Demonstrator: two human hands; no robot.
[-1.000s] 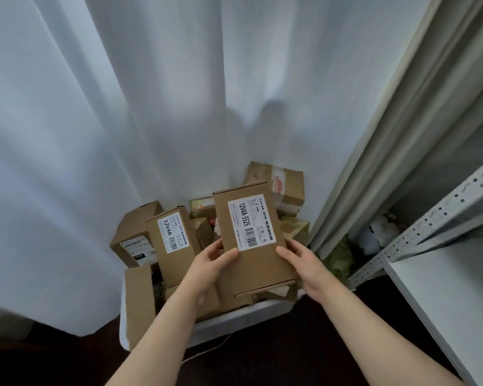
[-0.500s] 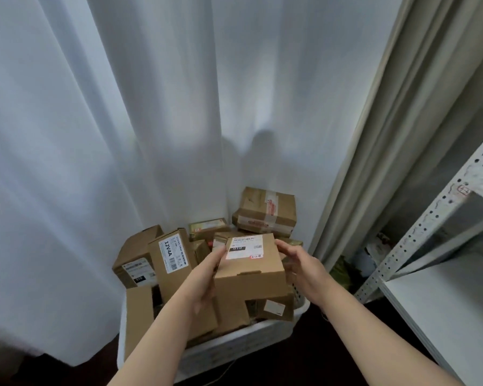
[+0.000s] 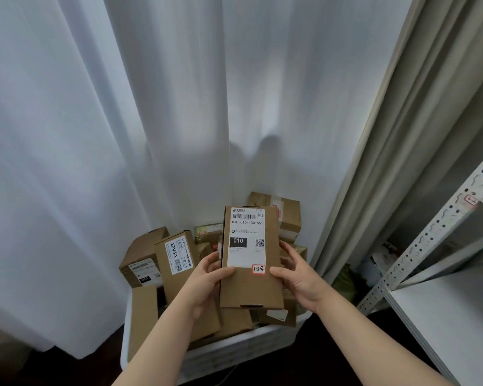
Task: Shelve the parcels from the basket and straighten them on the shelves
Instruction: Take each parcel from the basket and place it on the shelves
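A tall cardboard parcel (image 3: 250, 288) is gripped at its lower half by both hands: the left hand (image 3: 207, 277) is curled round its 9 o'clock edge with the thumb laid on the front, and the right hand (image 3: 299, 277) is clamped on its 3 o'clock edge in the same way. The parcel is held upright above the basket (image 3: 234, 355), its white shipping label (image 3: 247, 240) turned to the camera and a small red-bordered sticker (image 3: 258, 269) marked 3-3-8 seen at the label's lower corner. The basket's middle is hidden by the parcel and the forearms. At 9 o'clock of the held parcel a box marked 12V4A (image 3: 176, 260) is stood on end, with a larger labelled box (image 3: 142, 254) just beyond it at 10 o'clock and a flat carton (image 3: 142, 310) leaned at 8 o'clock. A taped box (image 3: 286, 215) is partly covered at 1 o'clock. White curtains (image 3: 123, 135) are hung behind, a beige curtain (image 3: 388, 162) at 2 o'clock. At 3 o'clock, well apart, a perforated shelf upright (image 3: 430, 240) and a white shelf board (image 3: 457, 316) are seen.
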